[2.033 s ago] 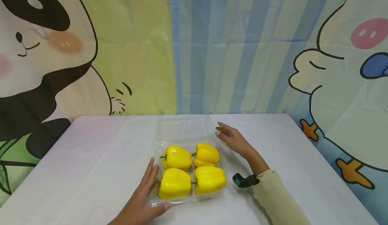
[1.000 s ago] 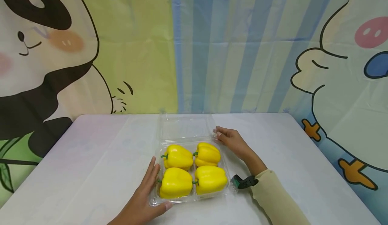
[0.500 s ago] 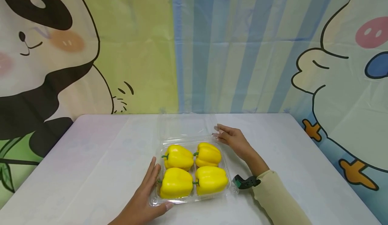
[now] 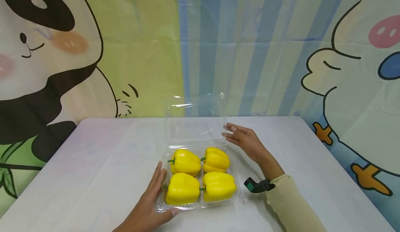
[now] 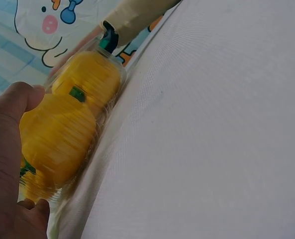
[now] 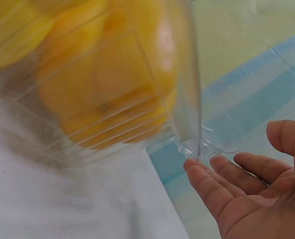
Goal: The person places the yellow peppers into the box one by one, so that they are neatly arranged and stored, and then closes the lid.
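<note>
Several yellow bell peppers [image 4: 186,162] with green stems sit in the compartments of a clear plastic clamshell container [image 4: 218,203] on the white table. Its hinged lid [image 4: 195,119] stands tilted up at the back, above the table's far edge. My left hand [image 4: 148,199] grips the container's front left corner, fingers along the left side and thumb at the front edge. In the left wrist view the thumb [image 5: 25,97] bends toward the container wall. My right hand [image 4: 245,138] is at the lid's right edge. In the right wrist view its fingers [image 6: 212,186] are extended at the clear plastic, thumb apart.
A white cloth covers the table [image 4: 93,169]. Right behind it hangs a backdrop [image 4: 150,51] with cartoon animals and stripes. A black wrist strap [image 4: 259,186] is on the right arm, beside the container's right side.
The lid, lying back low over the table before, has swung up to a raised tilt. My right hand has moved slightly up and right with it. The left hand stays in place.
</note>
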Demonstrator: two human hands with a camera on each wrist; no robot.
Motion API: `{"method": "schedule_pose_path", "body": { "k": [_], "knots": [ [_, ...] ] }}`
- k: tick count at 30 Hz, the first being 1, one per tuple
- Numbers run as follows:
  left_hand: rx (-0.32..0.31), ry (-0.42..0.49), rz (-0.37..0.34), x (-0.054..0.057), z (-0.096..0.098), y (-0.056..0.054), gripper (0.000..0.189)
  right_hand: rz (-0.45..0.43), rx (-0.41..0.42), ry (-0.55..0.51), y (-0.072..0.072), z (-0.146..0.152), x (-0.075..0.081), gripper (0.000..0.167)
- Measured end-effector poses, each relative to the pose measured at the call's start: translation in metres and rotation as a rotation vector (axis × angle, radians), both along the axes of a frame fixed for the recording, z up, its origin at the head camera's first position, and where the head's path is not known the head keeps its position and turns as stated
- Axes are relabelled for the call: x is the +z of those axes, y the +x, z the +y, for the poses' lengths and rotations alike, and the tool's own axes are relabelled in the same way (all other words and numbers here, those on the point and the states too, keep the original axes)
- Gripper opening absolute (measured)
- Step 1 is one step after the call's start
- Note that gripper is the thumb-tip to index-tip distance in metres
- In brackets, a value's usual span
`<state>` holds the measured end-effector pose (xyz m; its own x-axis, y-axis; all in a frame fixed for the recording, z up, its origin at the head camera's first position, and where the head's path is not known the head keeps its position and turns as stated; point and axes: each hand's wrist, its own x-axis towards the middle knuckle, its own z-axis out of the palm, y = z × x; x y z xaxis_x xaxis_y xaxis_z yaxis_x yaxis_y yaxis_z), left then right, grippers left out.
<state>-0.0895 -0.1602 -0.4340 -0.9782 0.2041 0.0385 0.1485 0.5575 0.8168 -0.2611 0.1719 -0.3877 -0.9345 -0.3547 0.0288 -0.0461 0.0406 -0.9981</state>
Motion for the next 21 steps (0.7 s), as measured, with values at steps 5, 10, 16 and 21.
{"method": "schedule_pose_path", "body": {
  "k": [5, 10, 16, 21],
  "knots": [
    [0.007, 0.001, -0.022, -0.001, 0.0, 0.0, 0.111, 0.023, 0.005, -0.056, 0.004, 0.0, 0.008, 0.053],
    [0.012, -0.001, -0.047, 0.001, 0.0, 0.0, 0.111, 0.02, -0.001, -0.092, 0.006, 0.0, 0.014, 0.056],
    [0.007, 0.003, -0.039, 0.001, 0.0, 0.0, 0.111, 0.012, 0.003, -0.096, 0.007, -0.002, 0.02, 0.058],
    [-0.01, 0.011, -0.01, 0.001, 0.0, 0.0, 0.11, 0.016, 0.006, -0.093, 0.008, -0.003, 0.024, 0.07]
  ]
}}
